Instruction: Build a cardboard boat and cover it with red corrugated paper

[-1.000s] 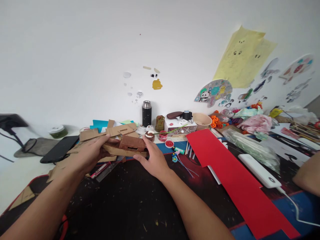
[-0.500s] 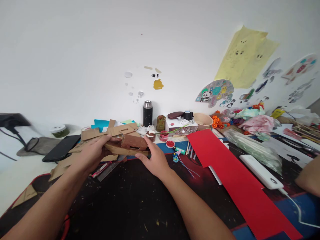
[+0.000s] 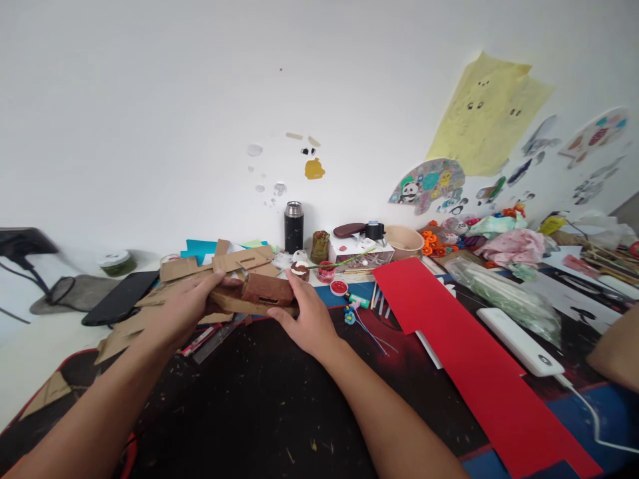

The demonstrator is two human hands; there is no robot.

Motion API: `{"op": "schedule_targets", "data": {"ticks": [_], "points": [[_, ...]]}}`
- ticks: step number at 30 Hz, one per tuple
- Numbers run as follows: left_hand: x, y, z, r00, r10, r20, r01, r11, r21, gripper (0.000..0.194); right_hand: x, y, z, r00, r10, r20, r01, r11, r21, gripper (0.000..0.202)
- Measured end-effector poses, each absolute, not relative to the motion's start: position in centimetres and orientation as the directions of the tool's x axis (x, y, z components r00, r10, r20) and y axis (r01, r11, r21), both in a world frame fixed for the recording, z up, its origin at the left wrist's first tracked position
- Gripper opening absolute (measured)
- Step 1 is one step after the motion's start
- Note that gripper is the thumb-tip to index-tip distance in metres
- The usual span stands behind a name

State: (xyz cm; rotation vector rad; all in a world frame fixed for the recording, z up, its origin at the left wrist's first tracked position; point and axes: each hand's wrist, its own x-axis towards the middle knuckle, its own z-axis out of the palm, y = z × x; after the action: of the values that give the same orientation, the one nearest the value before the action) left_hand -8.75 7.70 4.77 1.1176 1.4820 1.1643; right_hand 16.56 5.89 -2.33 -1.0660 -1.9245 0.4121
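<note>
A brown cardboard piece with a painted, raised reddish-brown part and a dark slot is held above the near edge of the scraps. My left hand grips its left end, fingers wrapped round it and partly hidden. At its right end, my right hand holds it between the thumb in front and the fingers behind. Cut cardboard scraps lie behind and left of my left hand. Below them are a cutter and a clear ruler.
Red sheet and white power strip lie right. Behind stand a black flask, an open red paint pot and a bowl. A black phone lies left. Another person's arm is at the right edge.
The brown piece has tilted slightly between my hands, so its slot looks narrower. Both hands keep their hold. The camera view has shifted a little.
</note>
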Motion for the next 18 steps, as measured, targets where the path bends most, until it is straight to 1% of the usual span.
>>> {"op": "schedule_targets", "data": {"ticks": [4,8,11,18], "points": [[-8.42,7.56,4.95,-0.150,0.980,-0.129,0.101,0.145,0.984,0.060,16.57,6.06,-2.50,-0.281,0.799,0.531,0.528,0.591,-0.610,0.085],[-8.22,7.40,5.00,-0.144,0.980,-0.137,0.075,0.149,0.986,0.056,16.53,6.19,-2.62,-0.252,0.808,0.532,0.526,0.576,-0.626,0.079],[-8.18,7.40,4.90,-0.145,0.979,-0.142,0.065,0.153,0.986,0.053,16.44,6.19,-2.79,-0.240,0.817,0.524,0.517,0.565,-0.644,0.079],[-8.15,7.46,5.16,-0.161,0.978,-0.133,0.100,0.150,0.984,0.054,16.36,6.04,-2.76,-0.257,0.818,0.514,0.513,0.567,-0.645,0.079]]}}
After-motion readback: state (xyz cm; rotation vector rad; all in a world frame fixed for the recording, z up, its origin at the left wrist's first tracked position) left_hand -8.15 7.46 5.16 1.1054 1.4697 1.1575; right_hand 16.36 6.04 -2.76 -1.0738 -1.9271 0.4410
